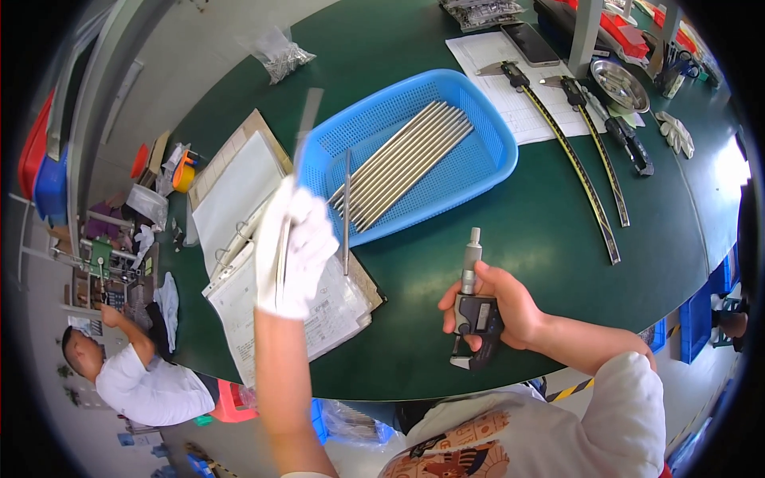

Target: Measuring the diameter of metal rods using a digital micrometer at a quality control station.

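The left hand (295, 251), in a white knit cotton glove, is closed around a thin flat grey metal strip (301, 151) that rises blurred toward twelve o'clock. The bare right hand (502, 307) grips a dark digital micrometer with a steel spindle (472, 307). At one o'clock of the glove, a blue perforated plastic basket (486, 151) holds long bright steel rods (406, 163). An open ring binder of paper sheets (239, 199) lies beneath the glove on the smooth dark green table (542, 231). Two long steel calipers (590, 167) lie at three o'clock of the basket.
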{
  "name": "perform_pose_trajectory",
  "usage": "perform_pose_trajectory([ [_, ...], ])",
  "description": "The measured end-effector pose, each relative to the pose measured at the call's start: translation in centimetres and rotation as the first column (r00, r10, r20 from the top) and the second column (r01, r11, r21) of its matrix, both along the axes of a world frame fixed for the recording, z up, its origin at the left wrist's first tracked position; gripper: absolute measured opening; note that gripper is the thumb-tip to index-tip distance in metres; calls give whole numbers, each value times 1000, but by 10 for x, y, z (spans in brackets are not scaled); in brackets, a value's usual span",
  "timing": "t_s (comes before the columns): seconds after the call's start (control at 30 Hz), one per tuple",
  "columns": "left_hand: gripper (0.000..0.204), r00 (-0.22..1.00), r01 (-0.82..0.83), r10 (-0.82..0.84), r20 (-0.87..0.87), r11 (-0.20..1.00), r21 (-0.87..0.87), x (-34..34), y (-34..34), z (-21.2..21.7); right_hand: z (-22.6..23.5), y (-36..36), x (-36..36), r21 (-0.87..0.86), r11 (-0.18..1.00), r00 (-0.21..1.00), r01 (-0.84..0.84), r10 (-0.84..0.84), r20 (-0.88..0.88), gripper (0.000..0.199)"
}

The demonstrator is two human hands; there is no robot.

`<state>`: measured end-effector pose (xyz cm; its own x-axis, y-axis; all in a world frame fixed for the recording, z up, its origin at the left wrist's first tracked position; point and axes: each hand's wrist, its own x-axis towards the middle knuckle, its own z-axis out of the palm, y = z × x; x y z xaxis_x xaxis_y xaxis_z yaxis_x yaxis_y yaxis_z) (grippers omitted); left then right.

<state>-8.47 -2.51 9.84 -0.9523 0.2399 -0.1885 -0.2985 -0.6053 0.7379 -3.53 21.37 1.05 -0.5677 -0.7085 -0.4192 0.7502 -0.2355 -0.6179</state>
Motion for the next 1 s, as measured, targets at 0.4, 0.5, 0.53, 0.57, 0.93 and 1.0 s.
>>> perform_pose_trajectory([
  [0.4, 28, 874, -482, 484, -49, 849, -215, 127, 51, -82, -2, 0, -8, -59, 996, 991, 60, -52, 120, 68],
  [0.5, 28, 870, -491, 491, -34, 861, -132, 129, 52, -94, -5, 0, -9, -129, 990, 993, 63, -50, 106, 65],
  [0.53, 28, 872, -487, 489, -24, 863, -130, 130, 53, -95, -6, -1, -9, -122, 990, 992, 68, -54, 114, 65],
  [0.57, 28, 865, -498, 501, -15, 856, -136, 130, 55, -96, -7, -1, -10, -109, 992, 994, 60, -50, 94, 65],
  [0.93, 35, 832, -542, 553, -45, 794, -275, 137, 63, -99, -8, 1, -3, -136, 989, 996, 63, -54, 65, 64],
  [1.0, 37, 815, -548, 572, -91, 710, -442, 134, 70, -94, -7, 1, -3, -138, 989, 998, 47, -41, 45, 64],
])
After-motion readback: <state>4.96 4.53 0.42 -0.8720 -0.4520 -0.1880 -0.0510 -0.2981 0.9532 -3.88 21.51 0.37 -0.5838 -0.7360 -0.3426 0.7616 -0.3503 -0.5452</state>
